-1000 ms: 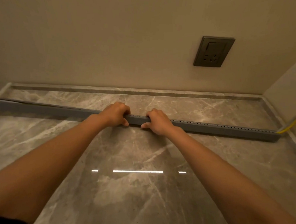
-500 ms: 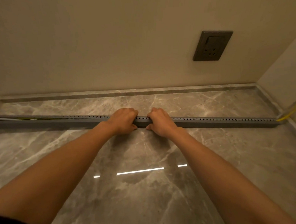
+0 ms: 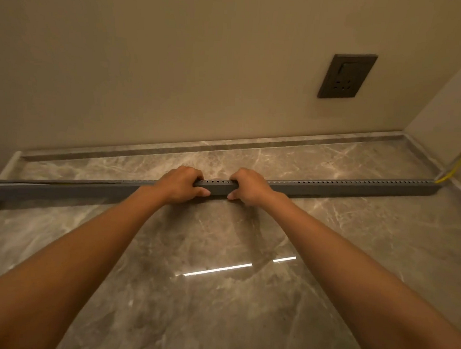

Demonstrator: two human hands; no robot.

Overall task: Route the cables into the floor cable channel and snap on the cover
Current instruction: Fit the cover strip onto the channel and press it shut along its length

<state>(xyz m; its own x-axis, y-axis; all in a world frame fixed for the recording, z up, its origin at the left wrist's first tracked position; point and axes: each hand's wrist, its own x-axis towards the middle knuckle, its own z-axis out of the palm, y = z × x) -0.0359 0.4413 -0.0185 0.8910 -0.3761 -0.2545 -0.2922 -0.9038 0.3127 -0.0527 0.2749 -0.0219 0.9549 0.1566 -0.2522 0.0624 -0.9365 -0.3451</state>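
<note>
Glossy grey-brown marble floor [image 3: 216,295] bears a long grey perforated plastic cable channel [image 3: 358,186], running left and right beneath both hands.

In front of me stands a plain beige wall [image 3: 176,63], smooth and unmarked, lit in a warm, dim tone. A dark grey socket plate [image 3: 347,76] is set into it on my right, with a rocker switch above the pin holes. At the far right a second wall [image 3: 455,101] meets the first in a corner. The floor [image 3: 215,308] is polished grey-brown marble with pale veins, glossy enough to carry a broken white streak of reflected light [image 3: 218,270]. A low stone skirting [image 3: 225,144] of the same marble runs along the foot of both walls.
</note>
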